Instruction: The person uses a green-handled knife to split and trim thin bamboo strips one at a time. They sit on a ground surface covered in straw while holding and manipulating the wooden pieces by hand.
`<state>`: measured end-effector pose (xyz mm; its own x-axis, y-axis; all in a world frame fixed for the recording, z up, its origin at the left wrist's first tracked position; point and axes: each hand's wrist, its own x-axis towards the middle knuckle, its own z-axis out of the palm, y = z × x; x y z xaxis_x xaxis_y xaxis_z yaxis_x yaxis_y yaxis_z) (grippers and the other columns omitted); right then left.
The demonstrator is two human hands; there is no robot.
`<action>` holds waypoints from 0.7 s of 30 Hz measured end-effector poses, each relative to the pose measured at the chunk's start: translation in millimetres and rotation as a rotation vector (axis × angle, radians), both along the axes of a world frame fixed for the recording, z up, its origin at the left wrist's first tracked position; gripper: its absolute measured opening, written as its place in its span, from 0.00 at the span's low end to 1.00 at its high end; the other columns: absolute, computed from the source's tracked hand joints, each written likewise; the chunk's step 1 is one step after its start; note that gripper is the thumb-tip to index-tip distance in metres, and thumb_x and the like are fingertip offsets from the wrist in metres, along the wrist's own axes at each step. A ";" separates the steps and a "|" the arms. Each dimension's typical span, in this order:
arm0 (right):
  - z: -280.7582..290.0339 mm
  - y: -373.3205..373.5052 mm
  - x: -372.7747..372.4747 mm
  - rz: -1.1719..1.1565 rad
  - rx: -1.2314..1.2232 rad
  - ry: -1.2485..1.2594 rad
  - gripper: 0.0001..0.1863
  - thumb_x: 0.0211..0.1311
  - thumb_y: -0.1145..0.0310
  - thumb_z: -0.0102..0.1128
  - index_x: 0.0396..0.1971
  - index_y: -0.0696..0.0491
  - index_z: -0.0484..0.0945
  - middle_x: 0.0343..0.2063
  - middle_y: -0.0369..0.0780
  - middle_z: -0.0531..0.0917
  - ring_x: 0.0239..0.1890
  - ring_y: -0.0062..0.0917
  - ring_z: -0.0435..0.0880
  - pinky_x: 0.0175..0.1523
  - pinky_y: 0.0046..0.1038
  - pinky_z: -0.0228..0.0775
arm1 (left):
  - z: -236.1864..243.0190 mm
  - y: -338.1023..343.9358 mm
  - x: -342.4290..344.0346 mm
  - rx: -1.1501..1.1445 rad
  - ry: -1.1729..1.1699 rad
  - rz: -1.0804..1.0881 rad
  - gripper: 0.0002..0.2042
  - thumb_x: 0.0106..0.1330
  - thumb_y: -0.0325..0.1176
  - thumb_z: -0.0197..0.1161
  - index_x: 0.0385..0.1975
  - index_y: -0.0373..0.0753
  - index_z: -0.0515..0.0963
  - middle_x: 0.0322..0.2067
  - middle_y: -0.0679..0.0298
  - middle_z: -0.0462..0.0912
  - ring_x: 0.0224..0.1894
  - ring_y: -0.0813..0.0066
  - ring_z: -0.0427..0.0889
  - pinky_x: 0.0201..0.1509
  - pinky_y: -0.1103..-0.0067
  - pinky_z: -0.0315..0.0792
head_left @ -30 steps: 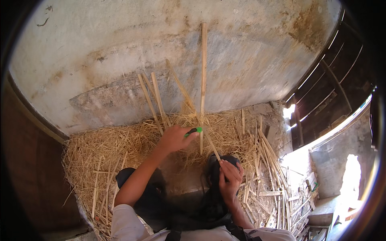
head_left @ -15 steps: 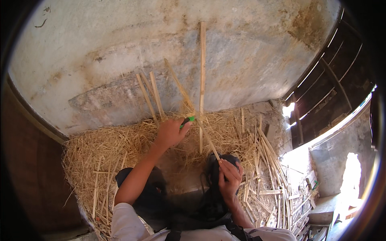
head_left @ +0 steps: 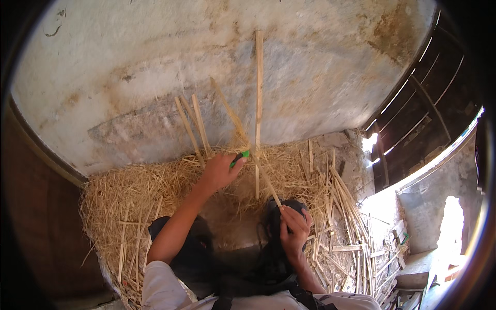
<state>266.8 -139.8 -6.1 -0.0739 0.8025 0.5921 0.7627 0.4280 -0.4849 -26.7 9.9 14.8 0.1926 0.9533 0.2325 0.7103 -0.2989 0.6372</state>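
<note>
Nearest the viewer are the person's light shirt (head_left: 166,289) and dark trousers (head_left: 188,253), with the knees spread. The right hand (head_left: 295,227) is at the right knee; its fingers are closed on the lower end of a thin pale strip (head_left: 268,182). The strip slants up and leftward from that hand, toward the wall.

The left hand (head_left: 219,170) is further out, its fingers wrapped around a green-and-black tool (head_left: 239,158). The tool's end is at the strip; whether it touches cannot be told. Just beyond, a tuft of fine shavings (head_left: 239,133) lies along the strip's line.

Loose straw-like shavings (head_left: 134,191) cover the floor on both sides. A heap of sticks (head_left: 346,206) lies to the right.

At the back, one tall slat (head_left: 259,93) stands nearly upright against a stained wall (head_left: 155,62), crossing the strip in view. Several shorter slats (head_left: 201,124) lean to its left.
</note>
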 end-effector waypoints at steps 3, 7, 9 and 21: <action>0.6 -1.3 -2.1 0.000 0.001 0.005 0.18 0.60 0.82 0.68 0.48 0.50 0.92 0.50 0.35 0.93 0.58 0.25 0.90 0.74 0.38 0.63 | -16.9 -13.6 11.1 0.005 0.006 -0.182 0.28 0.84 0.56 0.54 0.43 0.32 0.87 0.13 0.58 0.74 0.13 0.62 0.72 0.22 0.64 0.70; 0.2 -1.5 0.1 -0.006 0.008 0.004 0.19 0.60 0.83 0.67 0.48 0.50 0.93 0.50 0.35 0.93 0.58 0.25 0.90 0.74 0.38 0.63 | -24.0 -17.7 16.3 0.133 0.057 -0.092 0.28 0.83 0.56 0.54 0.41 0.34 0.87 0.13 0.57 0.75 0.14 0.60 0.74 0.23 0.62 0.72; -0.7 -2.7 0.7 -0.005 0.000 0.001 0.19 0.60 0.83 0.67 0.48 0.50 0.93 0.50 0.36 0.93 0.58 0.25 0.90 0.74 0.38 0.63 | -7.4 -2.5 7.6 0.065 0.111 -0.007 0.27 0.82 0.56 0.55 0.37 0.35 0.87 0.15 0.56 0.78 0.16 0.56 0.79 0.25 0.59 0.75; 2.2 -1.6 -3.3 0.003 0.016 0.012 0.17 0.60 0.82 0.68 0.47 0.50 0.93 0.49 0.36 0.93 0.57 0.25 0.90 0.74 0.37 0.63 | -23.3 -9.2 9.2 0.297 0.185 0.032 0.26 0.83 0.53 0.57 0.38 0.33 0.88 0.11 0.59 0.74 0.11 0.64 0.71 0.18 0.66 0.67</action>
<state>263.5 -141.4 -3.9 -0.0688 0.7924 0.6061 0.7553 0.4383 -0.4872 -17.5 0.7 -8.6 0.2280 0.8557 0.4646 0.8176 -0.4273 0.3858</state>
